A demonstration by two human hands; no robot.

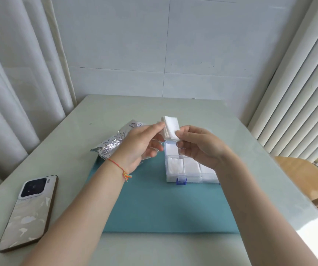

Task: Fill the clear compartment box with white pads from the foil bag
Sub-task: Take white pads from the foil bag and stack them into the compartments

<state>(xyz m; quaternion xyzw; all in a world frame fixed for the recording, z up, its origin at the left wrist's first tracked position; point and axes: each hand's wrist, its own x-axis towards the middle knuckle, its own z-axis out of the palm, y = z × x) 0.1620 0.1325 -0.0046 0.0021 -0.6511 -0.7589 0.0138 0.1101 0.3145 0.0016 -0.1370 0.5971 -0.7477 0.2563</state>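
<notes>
Both hands' grip closed on pad stack (pixel 170 128), raised above box (pixel 185 166): left hand (pixel 140 144) pinching left edge, right hand (pixel 198 145) right edge. Box on teal mat (pixel 165 208), near compartments holding pads. Foil bag (pixel 114 142) behind left hand; phone (pixel 29 212) on table (pixel 104 110).

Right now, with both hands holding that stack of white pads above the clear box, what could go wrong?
1. The stack of white square pads is pinched only at its edges by the left hand and right hand, so loose pads could slip and scatter onto the teal mat.
2. The near compartments of the clear plastic compartment box already look full; pushing a thick stack in may overfill one.
</notes>
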